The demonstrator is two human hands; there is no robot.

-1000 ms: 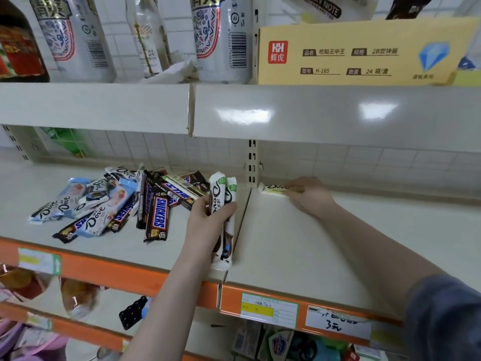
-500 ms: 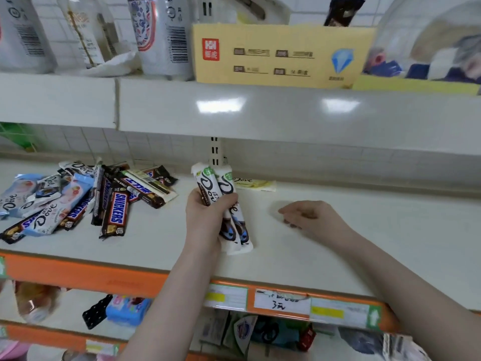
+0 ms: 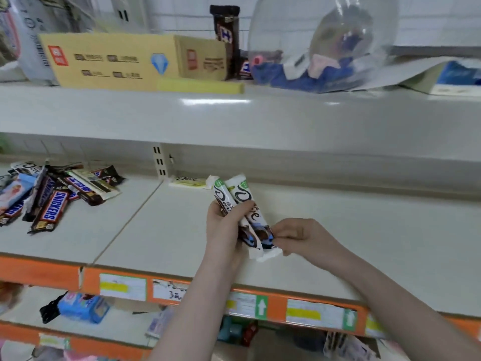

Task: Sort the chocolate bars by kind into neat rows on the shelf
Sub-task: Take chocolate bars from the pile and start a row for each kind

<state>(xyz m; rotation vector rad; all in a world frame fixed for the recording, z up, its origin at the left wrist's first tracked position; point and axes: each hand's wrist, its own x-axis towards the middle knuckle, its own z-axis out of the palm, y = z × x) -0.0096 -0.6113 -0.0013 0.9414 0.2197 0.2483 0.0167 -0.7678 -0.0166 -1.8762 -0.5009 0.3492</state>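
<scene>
My left hand (image 3: 226, 225) grips two white Dove bars (image 3: 243, 201) with green tops, held upright above the right shelf panel (image 3: 338, 243). My right hand (image 3: 299, 237) pinches the lower end of the front bar. One pale yellow Dove bar (image 3: 188, 181) lies flat at the back of the panel, by the slotted upright. A mixed heap of bars (image 3: 65, 188) sits on the left panel; it holds Snickers bars (image 3: 52, 209), pale blue Dove bars (image 3: 13, 191) and dark-wrapped ones.
An upper shelf (image 3: 234, 113) overhangs close above, carrying a yellow carton (image 3: 130, 61), dark bars (image 3: 229, 35) and a clear plastic dome (image 3: 322, 40). The orange price rail (image 3: 276, 306) runs along the front edge. Below it, a lower shelf holds a blue pack (image 3: 83, 307).
My right hand left the yellow Dove bar at the back and came forward to the bars in my left hand. My left hand carried them right, across the panel seam. The view swung right.
</scene>
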